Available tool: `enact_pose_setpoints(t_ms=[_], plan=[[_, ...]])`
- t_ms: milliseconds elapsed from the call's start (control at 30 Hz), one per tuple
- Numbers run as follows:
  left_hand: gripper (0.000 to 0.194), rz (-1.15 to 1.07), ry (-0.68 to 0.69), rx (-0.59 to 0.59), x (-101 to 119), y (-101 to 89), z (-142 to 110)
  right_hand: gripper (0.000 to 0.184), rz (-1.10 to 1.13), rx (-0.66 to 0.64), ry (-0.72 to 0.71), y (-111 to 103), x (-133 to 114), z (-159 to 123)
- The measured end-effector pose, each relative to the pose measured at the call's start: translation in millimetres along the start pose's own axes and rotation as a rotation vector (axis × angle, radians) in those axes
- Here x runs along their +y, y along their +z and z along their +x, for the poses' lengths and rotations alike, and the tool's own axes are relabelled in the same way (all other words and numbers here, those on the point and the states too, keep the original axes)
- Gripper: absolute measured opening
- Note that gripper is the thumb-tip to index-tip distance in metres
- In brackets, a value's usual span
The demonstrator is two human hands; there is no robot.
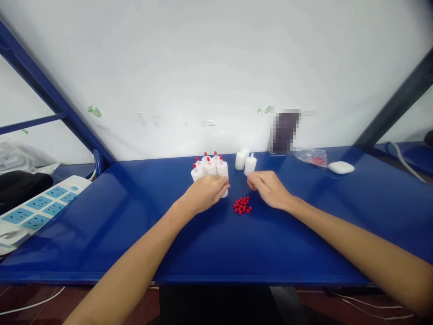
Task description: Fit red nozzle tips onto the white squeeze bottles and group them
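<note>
Head view: red-capped squeeze bottles point(222, 168) stood clustered on surface point(135, 216); left hand point(205, 193), fingers curled round one, likely light, pliable, best gripped mid-body; right hand point(270, 188), fingers bunched shut beside uncapped bottle point(250, 165), contents unclear

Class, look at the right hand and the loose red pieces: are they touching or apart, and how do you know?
Apart. The head view shows bare blue tabletop between the right hand and the red pieces.
</note>
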State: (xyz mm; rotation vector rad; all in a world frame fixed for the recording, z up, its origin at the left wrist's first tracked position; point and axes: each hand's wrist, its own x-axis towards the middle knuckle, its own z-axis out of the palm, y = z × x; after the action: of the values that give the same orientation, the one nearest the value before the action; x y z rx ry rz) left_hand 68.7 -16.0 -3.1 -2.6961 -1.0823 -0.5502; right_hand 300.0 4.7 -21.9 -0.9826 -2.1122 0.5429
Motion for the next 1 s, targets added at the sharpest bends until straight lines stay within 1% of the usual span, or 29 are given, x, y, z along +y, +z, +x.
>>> enact_pose_setpoints(t_ms=[33, 67, 100, 167, 267, 300, 367, 467, 533, 667, 867, 1000], plan=[[0.019, 0.022, -0.010, -0.097, 0.1, 0.2, -0.4, 0.048, 0.015, 0.012, 0.014, 0.6, 1.0, 1.1], [0.018, 0.046, -0.028, -0.161, 0.5, 0.5, -0.9, 0.046, 0.032, 0.019, 0.025, 1.1, 1.8, 2.0], [0.019, 0.075, -0.056, -0.190, 1.0, 0.8, -1.3, 0.043, 0.052, 0.023, 0.036, 1.5, 2.4, 2.8], [0.020, 0.146, -0.130, -0.175, 2.1, 0.7, -2.2, 0.038, 0.100, 0.022, 0.068, 2.0, 3.4, 4.1], [0.022, 0.222, -0.198, -0.068, 5.3, -2.2, -3.2, 0.040, 0.145, -0.004, 0.145, 2.7, 4.0, 5.7], [0.023, 0.216, -0.181, -0.036, 7.6, -3.7, -3.4, 0.041, 0.146, -0.016, 0.169, 2.8, 3.7, 6.0], [0.024, 0.157, -0.067, -0.009, 14.9, -6.7, -3.7, 0.043, 0.125, -0.031, 0.206, 2.7, 2.4, 6.4], [0.024, 0.059, 0.170, -0.049, 29.4, -8.3, -3.9, 0.045, 0.072, -0.035, 0.233, 1.9, -0.3, 6.1], [0.023, 0.040, 0.240, -0.059, 37.5, -7.1, -4.1, 0.046, 0.044, -0.043, 0.228, 1.6, -1.4, 5.8], [0.023, 0.039, 0.244, -0.049, 43.5, -3.2, -4.7, 0.045, -0.019, -0.051, 0.180, 2.3, -0.9, 5.1], [0.028, 0.052, 0.224, -0.098, 39.4, -0.7, -3.9, 0.054, 0.017, -0.055, 0.138, 3.3, -0.7, 3.4], [0.028, 0.048, 0.211, -0.119, 37.5, 2.0, -3.7, 0.055, 0.008, -0.066, 0.113, 3.1, -1.9, 2.3]])
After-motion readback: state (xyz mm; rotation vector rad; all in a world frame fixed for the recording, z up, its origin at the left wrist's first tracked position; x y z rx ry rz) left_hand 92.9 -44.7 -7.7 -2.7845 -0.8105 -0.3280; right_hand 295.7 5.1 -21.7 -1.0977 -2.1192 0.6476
